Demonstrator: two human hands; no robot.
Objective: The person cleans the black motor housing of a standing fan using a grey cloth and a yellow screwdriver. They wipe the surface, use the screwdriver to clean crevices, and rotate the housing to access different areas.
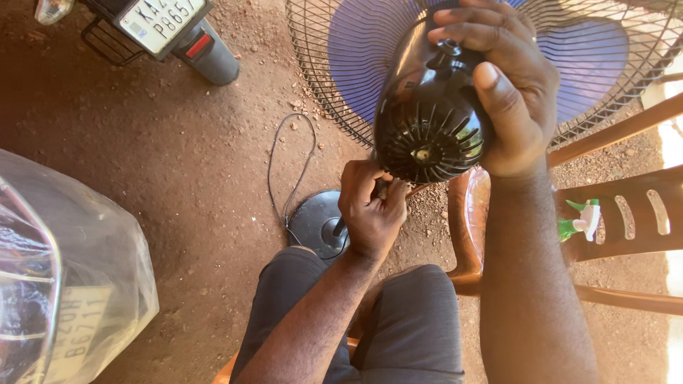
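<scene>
The right hand (516, 92) is clamped over the top of the black motor housing (427, 114) of a pedestal fan, steadying it — blue blades (370, 64) and wire guard (320, 85) lie just beyond. The left hand (370, 210) is closed around a small tool (383, 188) just under the housing's vented rear, apparently working a fastener there. The next move seems to call for a firm hold and careful turning. The round base (313, 224) and cord (284, 163) rest on the dirt ground (178, 178) below.

Glossy black fan motor (427, 114), purple blades (356, 57) behind a dark wire grille (320, 85). Black round base (316, 224) and cord (292, 163). Reddish-brown dirt ground (178, 178), brown chair (626, 213), green spray bottle (578, 222).
</scene>
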